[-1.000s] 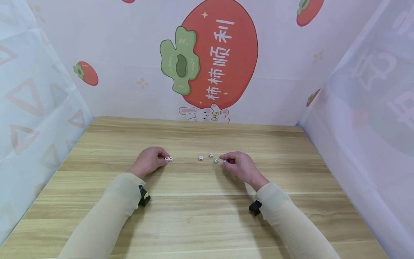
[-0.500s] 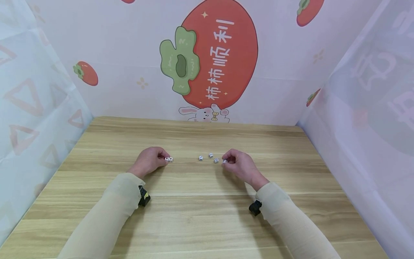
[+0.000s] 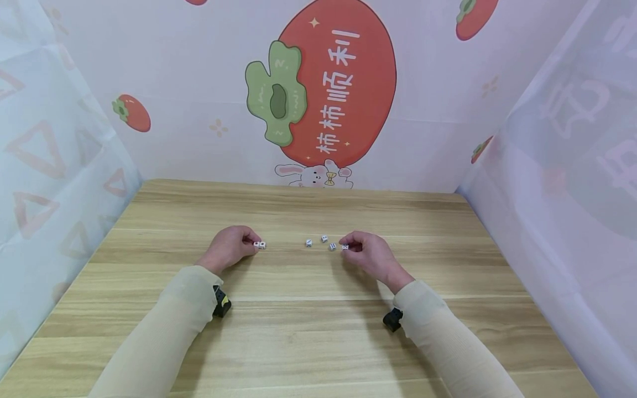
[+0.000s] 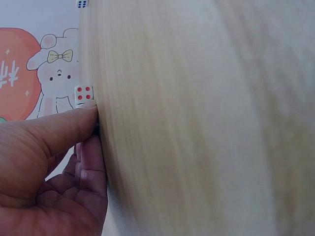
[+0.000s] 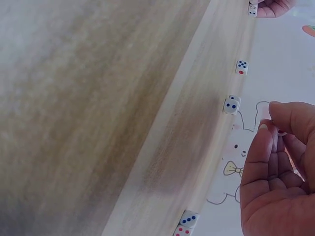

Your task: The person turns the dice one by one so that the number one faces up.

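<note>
A: Largest element first: what do we have?

B: A wood-grained table, over which the left hand and the right hand lie well apart. At and between their fingertips we count six dice in a loose band.

A: Which step do we take to be in hand?

B: We judge it to be the taking up, or setting straight, of one die at the right while two are steadied at the left. The left thumb and fingers pinch the outer die; the inner die sits against it, just past the fingertips. The right fingertips are narrow about the gripped die; whether it touches the table, we cannot tell.

A: What would the next move call for?

B: In our judgement, a light pinch and a careful path, since the near die lies just beside the right fingertips and could be knocked.

A: How do the dice look?

B: Small white cubes, slightly rounded. Farther back than the near die is the rear die; leftward, apart from both, the single die.

A: And the smallest detail?

B: In the left wrist view, four red pips on the inner die; in the right wrist view, two blue pips on a loose one.
</note>
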Available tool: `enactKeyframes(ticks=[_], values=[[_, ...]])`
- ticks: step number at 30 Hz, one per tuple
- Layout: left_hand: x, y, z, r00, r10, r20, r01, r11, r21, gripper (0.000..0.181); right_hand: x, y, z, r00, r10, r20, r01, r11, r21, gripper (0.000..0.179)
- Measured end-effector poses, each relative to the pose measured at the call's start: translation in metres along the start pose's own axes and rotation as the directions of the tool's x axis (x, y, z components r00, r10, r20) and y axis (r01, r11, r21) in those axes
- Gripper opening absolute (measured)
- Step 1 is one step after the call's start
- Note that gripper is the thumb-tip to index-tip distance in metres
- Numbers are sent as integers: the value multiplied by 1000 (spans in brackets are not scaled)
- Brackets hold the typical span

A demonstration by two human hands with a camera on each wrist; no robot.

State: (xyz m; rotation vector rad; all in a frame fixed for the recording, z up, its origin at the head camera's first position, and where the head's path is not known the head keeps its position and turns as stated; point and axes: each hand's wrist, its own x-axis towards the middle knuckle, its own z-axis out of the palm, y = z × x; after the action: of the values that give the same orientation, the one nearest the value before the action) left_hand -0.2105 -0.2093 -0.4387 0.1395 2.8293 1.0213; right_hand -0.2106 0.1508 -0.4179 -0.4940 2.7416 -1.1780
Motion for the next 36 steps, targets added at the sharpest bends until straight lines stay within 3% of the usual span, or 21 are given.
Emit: enactKeyframes(ticks=[36], values=[[-1,-1,2,1000,22,-15,-21,1000,4,10,-1,1,-1,1000,-16,-6,16,1000,-13,19]])
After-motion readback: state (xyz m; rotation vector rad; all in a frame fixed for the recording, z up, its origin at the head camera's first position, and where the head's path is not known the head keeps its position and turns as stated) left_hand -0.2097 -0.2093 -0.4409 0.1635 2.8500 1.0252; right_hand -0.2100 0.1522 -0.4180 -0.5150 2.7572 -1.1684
